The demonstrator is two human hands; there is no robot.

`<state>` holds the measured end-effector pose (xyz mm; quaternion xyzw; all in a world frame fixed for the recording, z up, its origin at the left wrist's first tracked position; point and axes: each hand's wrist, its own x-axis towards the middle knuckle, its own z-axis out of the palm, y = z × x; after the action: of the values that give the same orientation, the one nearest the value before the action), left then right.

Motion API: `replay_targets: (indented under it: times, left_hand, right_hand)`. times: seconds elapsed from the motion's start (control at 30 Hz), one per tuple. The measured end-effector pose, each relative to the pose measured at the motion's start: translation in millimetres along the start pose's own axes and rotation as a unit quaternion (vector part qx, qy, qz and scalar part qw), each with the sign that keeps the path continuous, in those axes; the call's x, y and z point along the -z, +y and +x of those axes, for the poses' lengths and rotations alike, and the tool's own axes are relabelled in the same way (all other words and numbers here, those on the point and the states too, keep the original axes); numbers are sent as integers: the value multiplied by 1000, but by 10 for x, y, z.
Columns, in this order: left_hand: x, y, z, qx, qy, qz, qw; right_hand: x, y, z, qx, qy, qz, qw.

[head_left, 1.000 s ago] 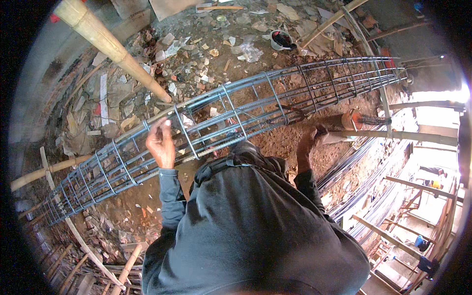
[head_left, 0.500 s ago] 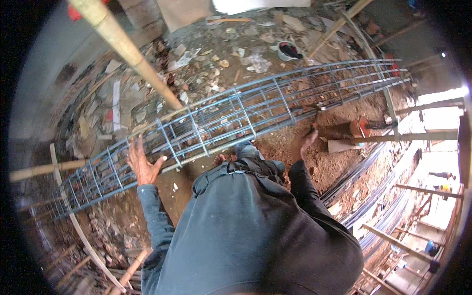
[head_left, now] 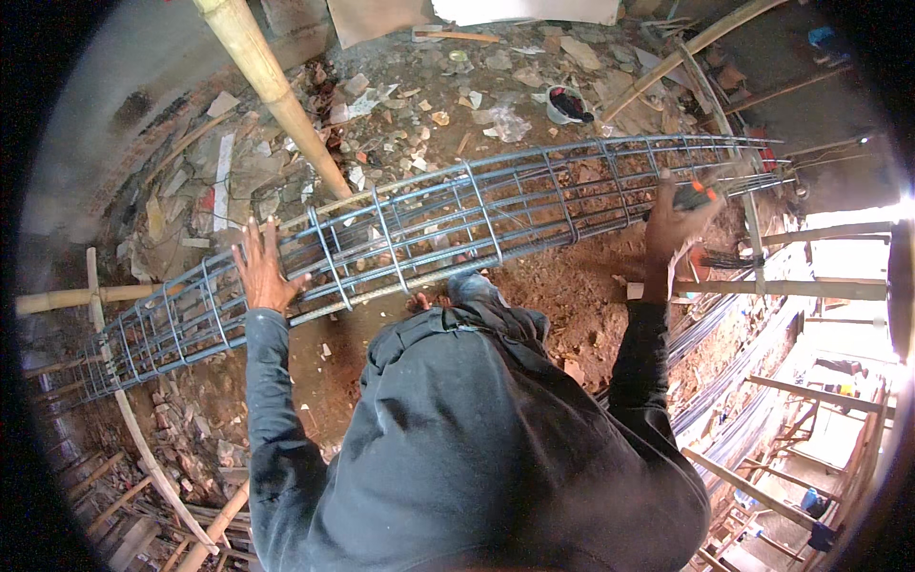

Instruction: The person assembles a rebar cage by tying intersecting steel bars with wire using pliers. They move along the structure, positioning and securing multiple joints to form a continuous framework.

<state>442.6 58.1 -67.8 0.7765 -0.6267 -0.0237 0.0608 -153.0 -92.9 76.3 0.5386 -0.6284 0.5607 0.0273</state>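
Note:
A long cage of blue-grey steel rebar (head_left: 477, 207), its bars ringed by square stirrups, lies slantwise in front of me from lower left to upper right. My left hand (head_left: 261, 272) rests on the cage's near left part, fingers spread and lying across the bars. Over the right part of the cage is my right hand (head_left: 675, 221), blurred by motion and closed round a hand tool with orange and dark parts (head_left: 703, 194). The tool's exact kind is too smeared to make out.
A thick bamboo pole (head_left: 276, 95) stands just beyond the cage. Wooden supports (head_left: 751, 224) cross under its right end. Broken tiles and rubble cover the ground beyond, with a white bucket (head_left: 568, 105) among them. Bundles of long rebar (head_left: 710, 329) lie to the right.
My right hand has moved right and away from me with the tool, from the cage's near edge to over its right part. My left hand stays on the cage, its fingers spread wider.

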Motion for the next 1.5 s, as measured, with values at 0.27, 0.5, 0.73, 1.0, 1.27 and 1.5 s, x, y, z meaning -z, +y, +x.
replay_targets:
  times: [0.27, 0.5, 0.73, 1.0, 1.27, 1.5]
  left_hand:
    - [-94, -147, 142, -12, -40, -27, 999]
    - [-157, -178, 94, -2, -19, -36, 999]
    - [-232, -221, 99, 5, -16, -45, 999]
    - [-196, -211, 82, 8, -19, -62, 998]
    - [-255, -251, 73, -2, -11, -60, 998]
    - [-303, -273, 84, -9, -9, -51, 999]
  right_hand:
    - [-112, -587, 0, 150, -575, -177, 785]
    - [-383, -864, 41, 447, -584, -317, 599]
    - [-748, -900, -17, 550, -571, -408, 453]
    - [-991, -1036, -113, 556, -592, -475, 340]
    - [-1206, -1205, -159, 534, -630, -482, 292]
    - [-1492, -1292, 6, 390, -760, -419, 307]
